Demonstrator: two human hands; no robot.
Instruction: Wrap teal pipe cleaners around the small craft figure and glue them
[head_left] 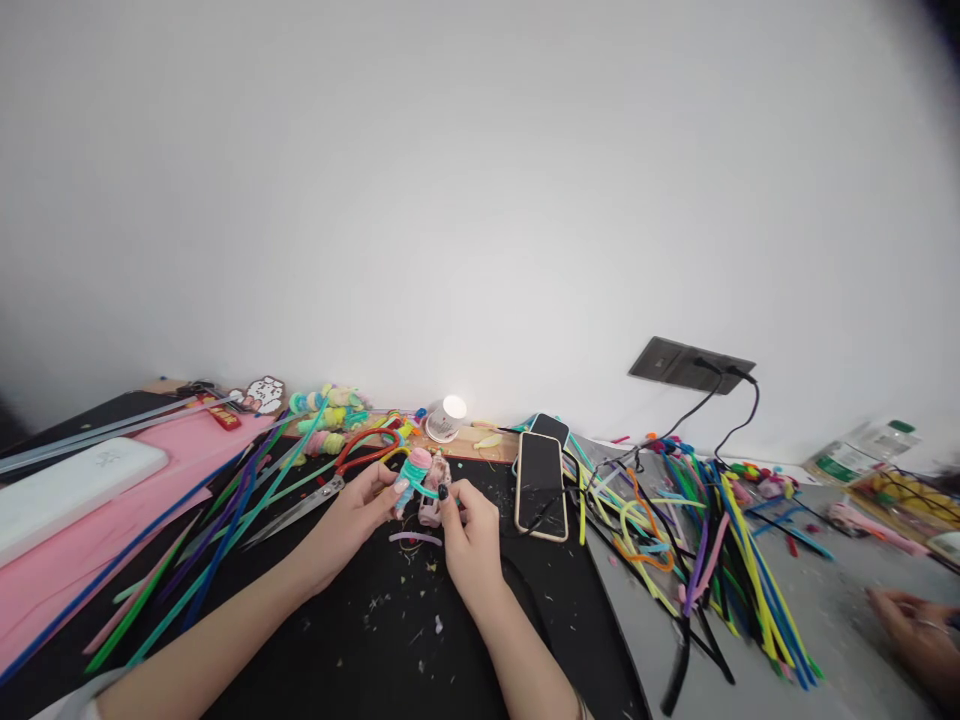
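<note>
My left hand (358, 508) and my right hand (470, 530) meet over a black mat (390, 640). Together they pinch a small pink and teal pipe-cleaner figure (417, 478), with a teal strand wrapped around it. My left fingers grip its left side; my right thumb and fingers hold the teal strand and the pink lower part. A short purple pipe-cleaner piece (415, 539) lies on the mat just below the hands.
Red-handled scissors (330, 478) lie left of my hands, long pipe cleaners (217, 530) beyond them. Two phones (541, 482) rest to the right, then a heap of coloured pipe cleaners (712, 540). A white box (67, 490) sits far left. Another person's hand (911, 625) is at right.
</note>
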